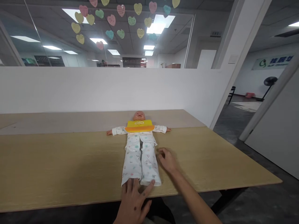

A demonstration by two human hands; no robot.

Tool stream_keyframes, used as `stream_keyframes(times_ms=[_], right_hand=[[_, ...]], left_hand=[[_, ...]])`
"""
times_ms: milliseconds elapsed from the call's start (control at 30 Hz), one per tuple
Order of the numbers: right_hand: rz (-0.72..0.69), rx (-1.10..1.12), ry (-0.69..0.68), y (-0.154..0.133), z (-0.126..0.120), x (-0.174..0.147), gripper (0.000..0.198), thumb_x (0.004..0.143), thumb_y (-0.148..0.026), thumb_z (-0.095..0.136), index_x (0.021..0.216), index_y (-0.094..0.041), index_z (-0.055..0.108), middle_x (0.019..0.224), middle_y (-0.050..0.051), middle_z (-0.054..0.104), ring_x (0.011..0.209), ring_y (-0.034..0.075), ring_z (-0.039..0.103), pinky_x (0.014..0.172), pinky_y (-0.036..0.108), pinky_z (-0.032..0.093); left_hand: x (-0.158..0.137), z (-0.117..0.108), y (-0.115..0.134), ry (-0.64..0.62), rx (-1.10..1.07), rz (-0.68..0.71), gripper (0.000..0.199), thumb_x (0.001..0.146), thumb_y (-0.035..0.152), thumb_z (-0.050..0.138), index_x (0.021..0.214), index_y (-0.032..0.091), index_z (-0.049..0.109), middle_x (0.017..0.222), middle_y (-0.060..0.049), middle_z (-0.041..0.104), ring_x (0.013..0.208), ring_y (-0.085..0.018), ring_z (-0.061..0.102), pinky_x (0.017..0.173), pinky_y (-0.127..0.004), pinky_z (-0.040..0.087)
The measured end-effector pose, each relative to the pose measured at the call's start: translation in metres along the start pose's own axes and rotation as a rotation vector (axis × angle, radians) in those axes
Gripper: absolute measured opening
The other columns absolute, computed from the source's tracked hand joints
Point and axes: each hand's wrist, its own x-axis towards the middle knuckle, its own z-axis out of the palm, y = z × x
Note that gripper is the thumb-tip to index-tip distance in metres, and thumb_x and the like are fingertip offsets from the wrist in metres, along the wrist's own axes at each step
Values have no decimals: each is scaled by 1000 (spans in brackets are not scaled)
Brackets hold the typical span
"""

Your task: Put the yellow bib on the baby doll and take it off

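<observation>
A baby doll [139,115] lies on its back on the wooden table [77,161], head away from me and arms stretched out sideways. It wears a white printed top [120,130], white printed trousers [149,161] and a yellow bib [139,123] with an orange lower edge. My left hand [135,197] is open, fingers spread, with the fingertips at the trouser leg hems. My right hand [167,159] hovers or rests just right of the trousers, its fingers loosely bent and apart; I cannot tell whether they touch the cloth. The doll's feet do not show.
A white half wall [93,90] with glass above stands behind the table. Heart-shaped paper notes [112,20] stick to the glass. On the right are a doorway, a door [277,133], a black standing fan [270,81] and a pink bin [249,95].
</observation>
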Motion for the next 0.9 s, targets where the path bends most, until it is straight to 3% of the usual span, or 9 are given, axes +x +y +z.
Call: stream_keyframes(times_ms=[400,533,700,900], right_hand=[[-21,34,-2,3,1,1,24,71,-14,44,85,-14,63,96,12,67,96,22,60,89,33,43],[-29,53,1,5,1,1,23,70,-14,43,83,-15,62,94,11,67,95,22,60,89,33,43],[-21,57,3,6,3,2,23,70,-14,44,82,-15,63,94,11,67,95,22,60,89,33,43],[-16,35,5,3,1,1,23,70,-13,44,82,-15,63,94,10,68,96,22,60,90,33,43]], left_hand=[[-17,17,21,2,83,-108,87,64,15,63,141,43,33,121,-14,54,112,-39,47,91,-56,38],[-13,22,19,35,35,-116,73,68,22,63,136,40,44,112,-10,59,108,-34,50,92,-50,41],[-12,33,17,77,34,-128,46,75,30,59,120,22,60,106,-11,62,103,-30,53,89,-44,44],[-16,35,22,99,72,-129,43,76,29,57,116,13,61,106,-14,63,103,-31,55,92,-46,42]])
